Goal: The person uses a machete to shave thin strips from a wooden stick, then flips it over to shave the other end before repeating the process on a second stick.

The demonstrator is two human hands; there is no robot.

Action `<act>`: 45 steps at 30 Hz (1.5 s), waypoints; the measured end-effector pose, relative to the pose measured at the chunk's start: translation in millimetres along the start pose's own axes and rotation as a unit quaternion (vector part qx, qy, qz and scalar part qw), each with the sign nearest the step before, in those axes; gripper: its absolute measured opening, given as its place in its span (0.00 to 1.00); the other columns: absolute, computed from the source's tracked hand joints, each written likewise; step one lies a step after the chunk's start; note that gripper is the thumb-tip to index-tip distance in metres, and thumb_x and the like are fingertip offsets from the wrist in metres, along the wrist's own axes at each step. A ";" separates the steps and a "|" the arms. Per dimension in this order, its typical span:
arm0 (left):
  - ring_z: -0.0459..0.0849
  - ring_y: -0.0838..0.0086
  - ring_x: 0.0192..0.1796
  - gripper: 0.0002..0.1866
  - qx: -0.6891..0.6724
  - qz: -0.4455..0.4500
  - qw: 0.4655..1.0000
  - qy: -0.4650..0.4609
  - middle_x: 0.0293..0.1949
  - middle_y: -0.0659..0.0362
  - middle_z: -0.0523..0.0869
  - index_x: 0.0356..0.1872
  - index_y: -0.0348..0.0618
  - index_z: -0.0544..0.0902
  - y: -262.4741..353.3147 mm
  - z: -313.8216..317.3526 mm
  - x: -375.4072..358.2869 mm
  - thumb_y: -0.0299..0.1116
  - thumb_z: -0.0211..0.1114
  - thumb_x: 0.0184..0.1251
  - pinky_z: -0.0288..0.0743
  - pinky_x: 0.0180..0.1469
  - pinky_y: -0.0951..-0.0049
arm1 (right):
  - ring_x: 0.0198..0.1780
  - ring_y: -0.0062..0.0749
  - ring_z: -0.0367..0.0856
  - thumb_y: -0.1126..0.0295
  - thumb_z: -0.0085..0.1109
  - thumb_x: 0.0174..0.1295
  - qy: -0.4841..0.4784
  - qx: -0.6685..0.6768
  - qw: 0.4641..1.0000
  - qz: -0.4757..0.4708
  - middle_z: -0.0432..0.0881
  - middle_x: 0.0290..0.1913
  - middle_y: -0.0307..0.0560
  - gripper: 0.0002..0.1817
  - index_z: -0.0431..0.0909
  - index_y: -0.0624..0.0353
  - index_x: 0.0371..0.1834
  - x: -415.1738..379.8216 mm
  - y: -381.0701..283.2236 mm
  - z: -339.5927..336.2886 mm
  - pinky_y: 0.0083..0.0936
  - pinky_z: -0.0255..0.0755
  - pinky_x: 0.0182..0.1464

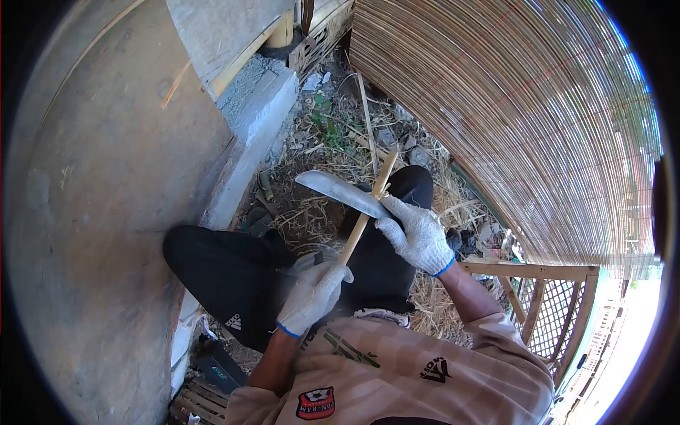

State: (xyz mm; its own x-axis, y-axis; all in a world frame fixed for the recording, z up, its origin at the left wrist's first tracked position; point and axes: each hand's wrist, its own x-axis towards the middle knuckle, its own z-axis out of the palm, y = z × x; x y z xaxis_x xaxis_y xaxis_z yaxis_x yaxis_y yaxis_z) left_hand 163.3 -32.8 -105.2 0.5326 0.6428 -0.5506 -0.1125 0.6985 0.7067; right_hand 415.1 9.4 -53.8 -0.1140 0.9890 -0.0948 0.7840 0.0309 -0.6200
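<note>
Beside a patch of straw and dirt [312, 216], we see a big brown board [106, 212], flat and scuffed. Across from it slants a screen [496, 92] of thin tan sticks with red thread. Next comes the person's tan shirt [404, 354]. Its black chest mark [434, 368] says adidas, and we read PON-RAM on its red badge [316, 404], next to a ball. Black, soft pants [227, 276] have a small white adidas mark [234, 322].

Both hands wear white, bumpy knit gloves with blue edges. We see the right hand [418, 237] with its fingers curled around the hidden handle of a knife [343, 193]. The left hand [312, 294] has its fingers wrapped around the near end of a stick [355, 239]. The knife's blade is wide, gray and shiny, with a rounded tip, and it crosses over the stick. Near the left arm we spot a dark box [221, 368] with pale writing too small to read. The stick is thin, yellow and woody. It is in front of the body, pointing away.
</note>
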 end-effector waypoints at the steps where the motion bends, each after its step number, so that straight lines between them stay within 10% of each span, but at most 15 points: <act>1: 0.58 0.93 0.17 0.15 -0.002 -0.003 1.000 0.004 0.20 0.77 0.65 0.44 0.41 0.84 3.3 1.3 0.0 0.42 0.60 0.89 0.49 0.19 0.82 | 0.42 0.61 0.89 0.48 0.62 0.78 -0.001 -0.008 1.000 -0.008 0.87 0.36 0.57 0.21 0.81 0.53 0.57 0.5 2.1 -0.2 0.51 0.80 0.41; 17: 0.57 0.92 0.16 0.15 -0.020 -0.003 1.000 -0.018 0.19 0.77 0.64 0.43 0.42 0.83 2.8 -2.1 5.8 0.41 0.59 0.89 0.49 0.17 0.81 | 0.46 0.61 0.90 0.49 0.66 0.75 -0.119 -0.035 0.991 -0.045 0.88 0.43 0.59 0.24 0.82 0.56 0.61 -17.9 -10.0 4.0 0.48 0.82 0.47; 29: 0.57 0.92 0.16 0.14 -0.047 -0.003 0.999 -0.020 0.20 0.77 0.65 0.44 0.42 0.83 10.3 -3.1 8.0 0.42 0.60 0.89 0.50 0.17 0.82 | 0.48 0.60 0.89 0.46 0.59 0.79 -0.102 -0.032 0.993 -0.046 0.88 0.43 0.58 0.23 0.80 0.53 0.61 -8.7 -8.1 2.8 0.50 0.82 0.48; 31: 0.58 0.92 0.16 0.14 -0.065 -0.013 0.997 -0.030 0.20 0.77 0.65 0.44 0.42 0.83 8.0 -3.6 6.9 0.42 0.60 0.89 0.50 0.17 0.82 | 0.42 0.59 0.90 0.46 0.58 0.80 0.030 0.001 0.997 -0.078 0.88 0.37 0.57 0.22 0.82 0.52 0.60 8.5 -1.2 0.8 0.50 0.82 0.45; 34: 0.58 0.92 0.16 0.14 -0.063 -0.032 0.997 -0.028 0.20 0.77 0.65 0.44 0.42 0.83 9.9 2.2 4.3 0.42 0.60 0.89 0.50 0.18 0.82 | 0.38 0.63 0.90 0.49 0.58 0.81 -0.006 0.030 0.998 0.060 0.86 0.30 0.59 0.19 0.82 0.51 0.59 27.4 -1.5 -21.3 0.51 0.81 0.41; 37: 0.59 0.92 0.17 0.15 -0.043 -0.020 0.999 -0.016 0.20 0.77 0.66 0.43 0.42 0.83 15.4 2.1 5.0 0.42 0.60 0.89 0.50 0.18 0.82 | 0.44 0.62 0.90 0.50 0.58 0.81 -0.021 -0.027 0.997 -0.072 0.88 0.37 0.60 0.19 0.82 0.53 0.58 10.2 -8.0 -15.9 0.50 0.81 0.45; 45: 0.59 0.92 0.17 0.15 0.001 -0.014 1.000 -0.003 0.20 0.76 0.65 0.43 0.41 0.83 16.2 5.5 1.3 0.41 0.60 0.88 0.51 0.18 0.82 | 0.45 0.64 0.89 0.46 0.56 0.81 -0.011 -0.007 0.999 0.035 0.88 0.40 0.61 0.21 0.80 0.52 0.60 29.0 10.1 -35.4 0.53 0.81 0.47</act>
State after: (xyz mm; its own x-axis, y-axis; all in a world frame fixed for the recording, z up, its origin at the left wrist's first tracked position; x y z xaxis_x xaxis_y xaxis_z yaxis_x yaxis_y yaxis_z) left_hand 166.8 -22.4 -91.9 0.5411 0.6212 -0.5668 -0.0954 0.7150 0.6925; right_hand 441.3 43.5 -35.3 -0.0720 0.9852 -0.1557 0.7989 -0.0365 -0.6004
